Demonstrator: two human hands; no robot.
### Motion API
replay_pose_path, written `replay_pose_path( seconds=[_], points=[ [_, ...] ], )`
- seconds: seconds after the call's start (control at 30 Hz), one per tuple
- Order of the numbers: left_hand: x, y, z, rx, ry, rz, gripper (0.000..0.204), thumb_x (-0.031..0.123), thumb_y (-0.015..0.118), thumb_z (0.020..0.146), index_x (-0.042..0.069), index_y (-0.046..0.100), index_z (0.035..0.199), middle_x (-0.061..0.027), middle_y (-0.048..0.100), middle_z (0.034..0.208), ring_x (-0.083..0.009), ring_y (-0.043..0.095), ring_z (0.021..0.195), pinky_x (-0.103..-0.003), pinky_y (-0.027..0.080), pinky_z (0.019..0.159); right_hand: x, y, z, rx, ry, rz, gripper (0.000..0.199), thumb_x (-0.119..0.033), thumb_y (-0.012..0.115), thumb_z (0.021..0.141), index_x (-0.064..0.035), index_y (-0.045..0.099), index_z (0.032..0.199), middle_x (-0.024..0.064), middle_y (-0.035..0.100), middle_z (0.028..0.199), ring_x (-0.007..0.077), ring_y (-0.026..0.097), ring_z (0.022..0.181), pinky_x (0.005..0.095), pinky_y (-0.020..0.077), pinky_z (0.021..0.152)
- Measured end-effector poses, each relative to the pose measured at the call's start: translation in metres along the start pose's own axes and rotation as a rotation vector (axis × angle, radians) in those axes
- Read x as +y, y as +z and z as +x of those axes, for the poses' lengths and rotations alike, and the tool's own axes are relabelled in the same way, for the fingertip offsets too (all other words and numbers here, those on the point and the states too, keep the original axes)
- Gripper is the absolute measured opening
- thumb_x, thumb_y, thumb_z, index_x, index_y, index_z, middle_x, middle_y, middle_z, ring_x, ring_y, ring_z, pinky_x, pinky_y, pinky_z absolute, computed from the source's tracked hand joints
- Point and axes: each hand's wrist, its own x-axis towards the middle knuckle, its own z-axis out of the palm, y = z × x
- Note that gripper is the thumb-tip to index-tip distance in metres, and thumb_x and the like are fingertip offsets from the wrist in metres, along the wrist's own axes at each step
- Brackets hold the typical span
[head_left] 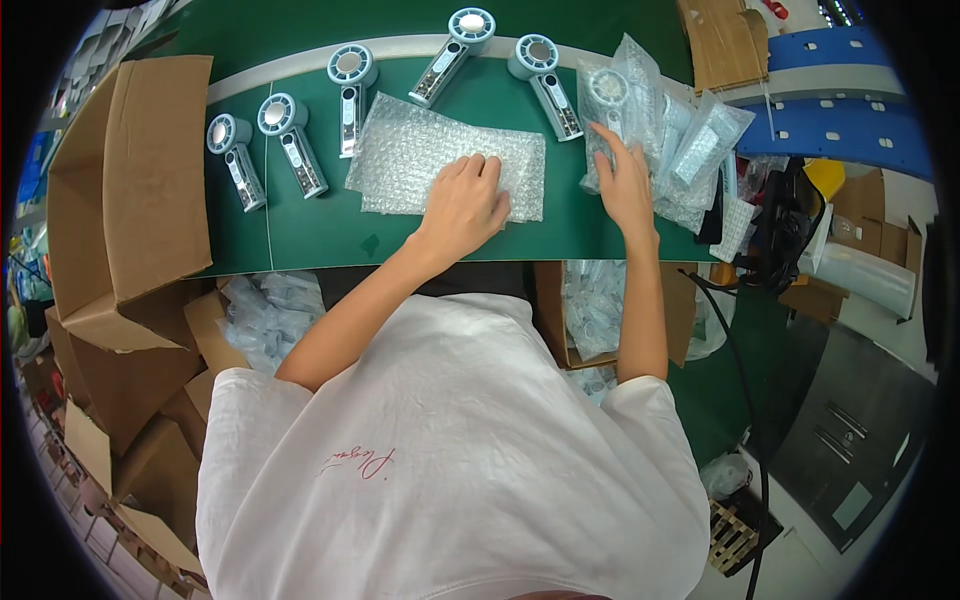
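Observation:
My left hand (465,202) rests on a flat sheet or bag of bubble wrap (400,150), its fingers curled onto the plastic. To the right, my right hand (626,190) has its fingers stretched out and apart. Its index fingertip reaches a light-blue handheld fan (608,90) inside clear bubble wrap; whether it touches is hard to tell. More wrapped fans (708,140) lie piled just right of that hand. Several unwrapped handheld fans stand in an arc beyond the bubble wrap, including one at the top (455,52) and one nearer the right hand (545,82).
The green table (330,235) has a cardboard box (155,180) at its left. Below the front edge sit boxes holding clear plastic bags (270,315) and bagged pieces (595,310). A blue metal rail (830,100) and a black cable (745,380) are at right.

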Motion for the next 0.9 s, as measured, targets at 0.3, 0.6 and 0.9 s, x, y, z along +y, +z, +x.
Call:
replay_pose_path(
  seconds=[0.3,0.6,0.9],
  points=[
    [-0.002,-0.011,-0.007,-0.068,-0.091,-0.056,0.015,0.005,0.063,0.076,0.002,0.05,0.081,-0.0139,0.054,0.085,-0.0311,0.054,0.071,-0.04,0.048,0.069,-0.08,0.044,0.019,0.425,-0.345,0.325,0.048,-0.013,0.066,0.087,-0.0092,0.057,0.134,0.0174,0.05,0.136,0.0347,0.052,0.12,0.0404,0.043,0.101],
    [-0.015,-0.011,-0.011,0.004,-0.156,-0.383,0.005,0.004,0.059,0.087,0.0,0.057,0.088,-0.0133,0.054,0.086,-0.0304,0.053,0.071,-0.04,0.046,0.069,-0.048,0.041,0.02,-0.13,0.129,1.39,0.051,-0.012,0.06,0.096,-0.0017,0.041,0.143,0.0141,0.061,0.128,0.0262,0.066,0.09,0.0332,0.0568,0.07],
    [-0.03,-0.03,0.001,-0.111,-0.317,-0.525,0.014,0.01,0.056,0.094,-0.002,0.061,0.089,-0.0124,0.056,0.077,-0.0284,0.05,0.066,-0.039,0.044,0.066,-0.033,0.063,-0.084,0.059,-0.186,0.766,0.048,-0.002,0.068,0.087,-0.001,0.055,0.133,0.0122,0.065,0.121,0.0238,0.068,0.088,0.0329,0.0554,0.073]
  ],
)
